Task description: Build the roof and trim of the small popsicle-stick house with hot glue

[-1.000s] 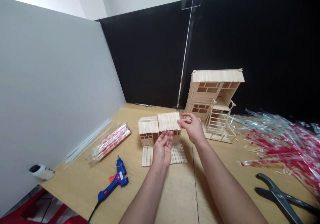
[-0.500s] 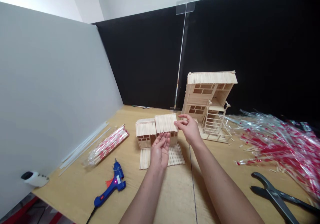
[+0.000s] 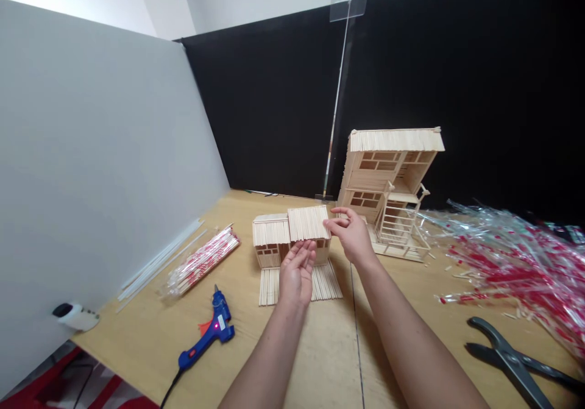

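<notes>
A small house of thin wooden sticks (image 3: 269,256) stands mid-table, with a stick floor spread in front. Its right roof panel (image 3: 308,222) sits higher than the left roof part (image 3: 270,233). My left hand (image 3: 298,270) is palm up under the front edge of that right panel, its fingers bent together at the edge; what they grip, if anything, is hidden. At the panel's right edge, my right hand (image 3: 348,230) pinches the end with thumb and fingertips.
Behind on the right stands a taller stick house (image 3: 388,183). A blue glue gun (image 3: 210,333) and bagged sticks (image 3: 203,259) lie left, near white rods (image 3: 158,266). Plastic wrappers (image 3: 512,263) and dark cutters (image 3: 507,357) lie right. A white device (image 3: 77,317) is far left.
The whole view has shifted slightly, so everything appears a little further right. Both hands keep nearly the same places at the roof panel.
</notes>
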`<state>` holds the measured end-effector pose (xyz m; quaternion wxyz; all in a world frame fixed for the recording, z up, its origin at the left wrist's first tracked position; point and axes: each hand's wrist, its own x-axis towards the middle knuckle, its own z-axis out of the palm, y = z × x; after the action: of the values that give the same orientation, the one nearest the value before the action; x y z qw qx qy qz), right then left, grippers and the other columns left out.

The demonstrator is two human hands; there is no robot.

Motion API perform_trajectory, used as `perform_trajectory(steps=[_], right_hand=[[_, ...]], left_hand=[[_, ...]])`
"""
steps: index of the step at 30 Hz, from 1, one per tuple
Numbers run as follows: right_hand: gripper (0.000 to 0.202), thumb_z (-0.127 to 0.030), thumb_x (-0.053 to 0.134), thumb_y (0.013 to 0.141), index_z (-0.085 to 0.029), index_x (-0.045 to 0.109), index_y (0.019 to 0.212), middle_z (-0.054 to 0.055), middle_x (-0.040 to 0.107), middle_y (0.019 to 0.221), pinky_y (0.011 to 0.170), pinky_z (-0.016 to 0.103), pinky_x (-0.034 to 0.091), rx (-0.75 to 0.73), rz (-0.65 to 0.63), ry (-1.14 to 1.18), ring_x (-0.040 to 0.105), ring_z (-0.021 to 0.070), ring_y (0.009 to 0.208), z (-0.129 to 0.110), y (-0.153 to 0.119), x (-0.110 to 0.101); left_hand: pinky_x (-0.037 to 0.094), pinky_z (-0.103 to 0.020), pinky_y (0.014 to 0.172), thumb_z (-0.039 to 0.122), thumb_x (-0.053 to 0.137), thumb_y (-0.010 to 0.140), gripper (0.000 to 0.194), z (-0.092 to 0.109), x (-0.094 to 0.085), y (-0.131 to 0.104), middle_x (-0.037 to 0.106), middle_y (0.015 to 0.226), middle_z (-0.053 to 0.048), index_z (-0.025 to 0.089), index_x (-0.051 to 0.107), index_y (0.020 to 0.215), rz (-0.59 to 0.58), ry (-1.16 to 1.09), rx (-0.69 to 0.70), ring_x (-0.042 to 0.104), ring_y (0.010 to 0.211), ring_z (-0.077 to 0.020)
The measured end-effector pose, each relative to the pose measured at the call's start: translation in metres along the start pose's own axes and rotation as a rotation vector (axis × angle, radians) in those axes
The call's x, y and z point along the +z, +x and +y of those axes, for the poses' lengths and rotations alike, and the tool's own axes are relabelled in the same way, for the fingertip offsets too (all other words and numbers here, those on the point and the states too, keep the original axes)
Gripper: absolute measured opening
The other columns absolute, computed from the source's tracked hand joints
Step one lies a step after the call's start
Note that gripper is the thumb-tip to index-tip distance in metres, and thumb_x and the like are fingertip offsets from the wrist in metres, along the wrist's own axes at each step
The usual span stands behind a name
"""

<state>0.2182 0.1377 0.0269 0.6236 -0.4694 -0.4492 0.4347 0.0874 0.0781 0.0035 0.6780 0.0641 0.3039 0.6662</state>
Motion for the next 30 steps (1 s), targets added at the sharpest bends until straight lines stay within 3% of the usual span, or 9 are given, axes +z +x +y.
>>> perform_trajectory(steps=[7, 15, 30], right_hand=[[0.048, -0.033, 0.082, 0.057, -0.018, 0.057, 0.096, 0.001, 0.070, 0.065, 0.063, 0.029, 0.047, 0.017, 0.025, 0.005, 0.060, 0.0148, 0.058, -0.0052, -0.0025, 0.0022], [0.046, -0.033, 0.082, 0.059, -0.019, 0.058, 0.096, 0.002, 0.071, 0.067, 0.064, 0.030, 0.048, 0.015, 0.024, -0.012, 0.062, 0.0167, 0.063, -0.0046, -0.0029, 0.0020], [0.046, -0.032, 0.081, 0.059, -0.019, 0.057, 0.096, 0.002, 0.071, 0.068, 0.064, 0.031, 0.049, 0.006, 0.027, 0.009, 0.062, 0.0169, 0.061, -0.0023, -0.0013, 0.0021]], left_hand=[[0.056, -0.022, 0.076, -0.007, 0.057, 0.080, 0.019, -0.0012, -0.0029, 0.0006, 0.071, 0.097, -0.013, 0.008, 0.064, 0.089, 0.000, -0.001, 0.019, 0.072, 0.092, -0.0176], [0.050, -0.015, 0.061, -0.003, 0.058, 0.080, 0.016, -0.0037, -0.0048, 0.0012, 0.069, 0.084, -0.007, 0.009, 0.066, 0.088, -0.008, -0.006, 0.045, 0.065, 0.069, -0.0078], [0.045, -0.014, 0.054, 0.001, 0.061, 0.079, 0.015, -0.0020, -0.0026, 0.0015, 0.066, 0.079, -0.005, 0.010, 0.067, 0.088, 0.038, 0.037, 0.060, 0.058, 0.061, -0.0057]])
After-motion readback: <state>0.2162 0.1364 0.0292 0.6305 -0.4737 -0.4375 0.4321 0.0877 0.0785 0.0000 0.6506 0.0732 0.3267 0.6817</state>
